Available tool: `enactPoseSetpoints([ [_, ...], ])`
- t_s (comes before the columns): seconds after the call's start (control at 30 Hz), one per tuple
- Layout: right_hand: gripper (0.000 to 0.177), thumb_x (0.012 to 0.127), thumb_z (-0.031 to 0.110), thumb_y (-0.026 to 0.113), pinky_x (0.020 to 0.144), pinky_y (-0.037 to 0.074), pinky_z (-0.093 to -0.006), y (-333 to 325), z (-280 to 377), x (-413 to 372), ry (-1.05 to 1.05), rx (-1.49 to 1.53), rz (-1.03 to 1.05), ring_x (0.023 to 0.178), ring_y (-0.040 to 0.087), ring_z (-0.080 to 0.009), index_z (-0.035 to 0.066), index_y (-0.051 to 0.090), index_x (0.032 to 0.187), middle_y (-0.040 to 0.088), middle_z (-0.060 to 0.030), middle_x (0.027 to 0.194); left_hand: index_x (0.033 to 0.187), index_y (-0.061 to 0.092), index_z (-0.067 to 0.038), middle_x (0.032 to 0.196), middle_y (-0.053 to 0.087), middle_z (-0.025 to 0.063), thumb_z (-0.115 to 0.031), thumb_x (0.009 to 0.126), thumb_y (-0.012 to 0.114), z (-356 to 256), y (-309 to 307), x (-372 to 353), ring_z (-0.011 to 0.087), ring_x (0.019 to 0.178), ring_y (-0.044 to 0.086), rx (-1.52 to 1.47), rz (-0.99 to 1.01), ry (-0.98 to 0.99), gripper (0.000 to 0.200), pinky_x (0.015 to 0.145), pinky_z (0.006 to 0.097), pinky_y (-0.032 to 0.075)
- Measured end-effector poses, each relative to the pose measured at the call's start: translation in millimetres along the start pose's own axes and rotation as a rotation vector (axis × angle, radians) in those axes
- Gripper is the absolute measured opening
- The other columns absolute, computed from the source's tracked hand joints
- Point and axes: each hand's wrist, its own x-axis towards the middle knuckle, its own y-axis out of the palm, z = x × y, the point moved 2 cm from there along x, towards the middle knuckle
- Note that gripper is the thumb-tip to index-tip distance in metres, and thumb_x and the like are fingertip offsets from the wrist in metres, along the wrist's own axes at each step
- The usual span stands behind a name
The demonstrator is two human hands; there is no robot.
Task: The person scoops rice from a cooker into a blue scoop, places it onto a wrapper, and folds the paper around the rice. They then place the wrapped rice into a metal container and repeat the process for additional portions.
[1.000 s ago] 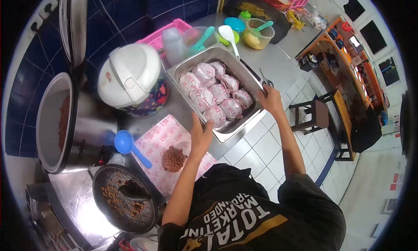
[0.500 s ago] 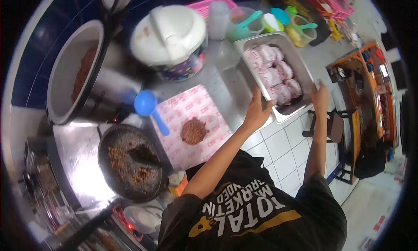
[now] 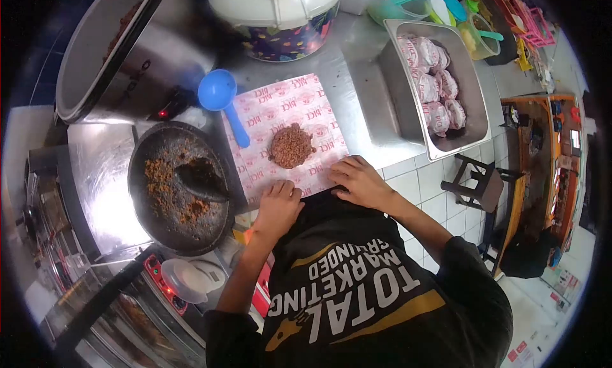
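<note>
A square of pink printed wrapping paper (image 3: 258, 106) lies on the steel counter with a round mound of brown rice (image 3: 291, 146) near its middle. At the paper's near edge my left hand (image 3: 279, 207) has its fingers curled over the edge. My right hand (image 3: 360, 182) grips the near right corner, its thumb partly under the fingers' side. On the paper's left side rests a blue scoop (image 3: 218, 90), its handle pointing toward me. To the right, a deep metal pan (image 3: 408, 110) holds several wrapped paper bundles (image 3: 428, 87).
At left sits a stone mortar (image 3: 143, 208) with orange-brown paste and a dark pestle (image 3: 201, 182). Behind it stands a large rice cooker (image 3: 137, 74). A white-lidded patterned container (image 3: 280, 39) is at the back. Tubs with spoons (image 3: 478, 39) stand far right, a stool (image 3: 472, 186) below.
Both hands have let go of the metal pan, which now sits farther right on the counter. They have moved left to the near edge of the wrapping paper. The view has shifted slightly.
</note>
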Motion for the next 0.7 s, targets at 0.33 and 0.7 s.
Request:
enactPoseSetpoints([
  [0.33, 0.043, 0.075, 0.022, 0.08, 0.101, 0.045, -0.0412, -1.4, 0.0, 14.4, -0.011, 0.018, 0.008, 0.116, 0.057, -0.0248, 0.008, 0.069, 0.114, 0.063, -0.0057, 0.121, 0.081, 0.067, -0.005, 0.09, 0.062, 0.0073, -0.012, 0.083, 0.068, 6.4, 0.4, -4.0, 0.0282, 0.093, 0.061, -0.174, -0.133, -0.076, 0.007, 0.082, 0.0423, 0.048],
  [0.7, 0.02, 0.081, 0.015, 0.074, 0.1, 0.046, -0.0393, 5.1, -4.1, 24.1, -0.04, 0.075, 0.02, 0.109, 0.061, -0.0227, 0.008, 0.072, 0.1, 0.068, -0.0036, 0.108, 0.085, 0.063, -0.002, 0.089, 0.062, 0.0113, -0.013, 0.081, 0.073, 14.5, -6.5, 2.5, 0.0336, 0.09, 0.061, -0.358, -0.176, -0.133, 0.016, 0.08, 0.0467, 0.047],
])
